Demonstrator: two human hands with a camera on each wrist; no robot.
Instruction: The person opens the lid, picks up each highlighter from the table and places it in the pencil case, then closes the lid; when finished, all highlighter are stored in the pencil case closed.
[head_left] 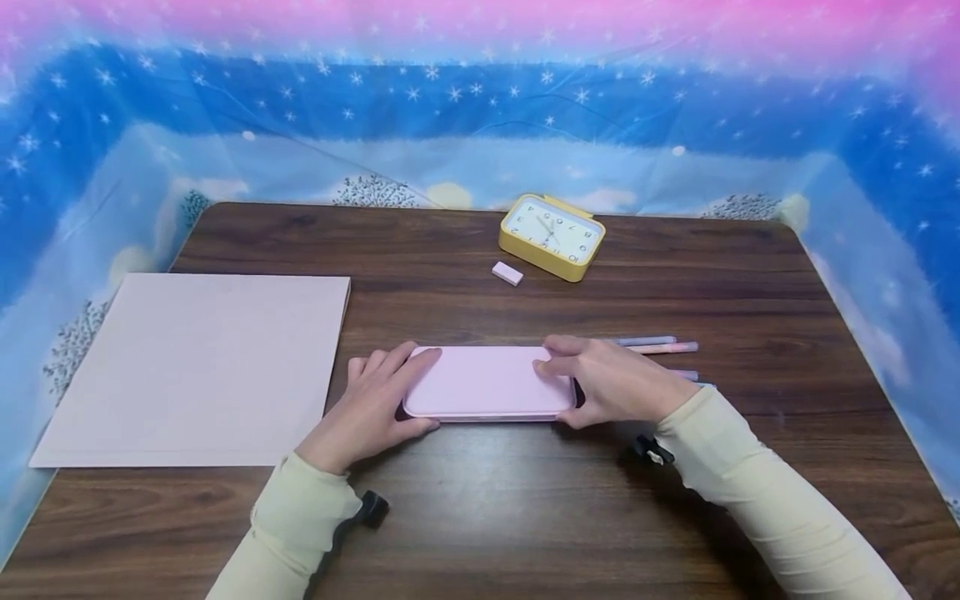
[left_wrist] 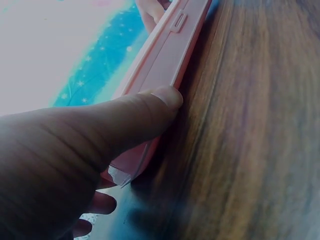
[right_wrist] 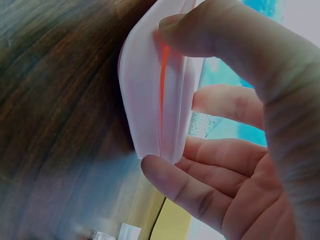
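Note:
A pale pink pencil case (head_left: 487,383) lies flat on the wooden table, its long side toward me. My left hand (head_left: 371,408) grips its left end, index finger on the lid and thumb along the front side. At the opposite end, my right hand (head_left: 618,379) holds the case with the thumb at the front corner and fingers on the lid and far edge. The left wrist view shows a small clasp (left_wrist: 178,22) on the case's front. In the right wrist view an orange line (right_wrist: 163,85) runs along the lid seam. What is inside is hidden.
Several slim pens (head_left: 667,348) lie beyond my right hand, partly covered by it. A large white flat pad or board (head_left: 202,375) is at the left. A yellow alarm clock (head_left: 551,237) and a small white eraser (head_left: 507,273) are farther back.

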